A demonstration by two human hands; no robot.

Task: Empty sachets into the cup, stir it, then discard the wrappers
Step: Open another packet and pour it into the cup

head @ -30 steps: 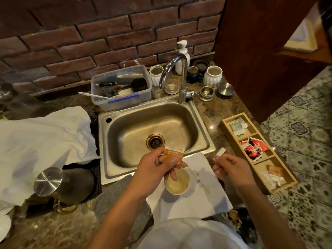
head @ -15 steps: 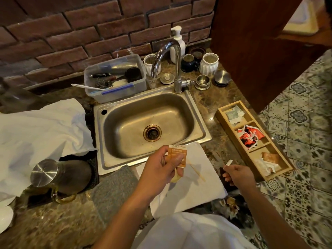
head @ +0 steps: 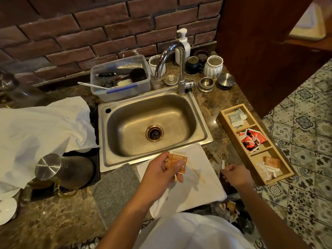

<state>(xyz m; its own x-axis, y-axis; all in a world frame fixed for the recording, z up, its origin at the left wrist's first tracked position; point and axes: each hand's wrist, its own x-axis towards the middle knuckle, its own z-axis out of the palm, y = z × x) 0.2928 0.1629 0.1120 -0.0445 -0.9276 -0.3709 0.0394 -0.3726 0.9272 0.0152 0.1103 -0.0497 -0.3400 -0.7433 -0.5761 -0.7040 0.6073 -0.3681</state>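
My left hand (head: pixel 159 174) pinches an orange sachet (head: pixel 177 161) upright above the white cloth (head: pixel 203 187) at the counter's front. The cup is hidden under this hand. A thin wooden stir stick (head: pixel 196 172) lies on the cloth just right of the sachet. My right hand (head: pixel 235 175) is closed on a small white torn strip (head: pixel 223 164), held past the cloth's right edge, over a dark bin (head: pixel 237 218) with discarded wrappers below the counter.
A steel sink (head: pixel 201 126) with a tap (head: pixel 172 60) lies behind the cloth. A wooden tray (head: pixel 280 173) of sachets sits at right. A steel-lidded jug (head: pixel 59 173), grey mat (head: pixel 115 193) and white paper are at left. A plastic tub and jars line the brick wall.
My right hand moved right and down, off the cloth, with the white strip. My left hand with the orange sachet shifted over the cup, which was in view before and is now covered.
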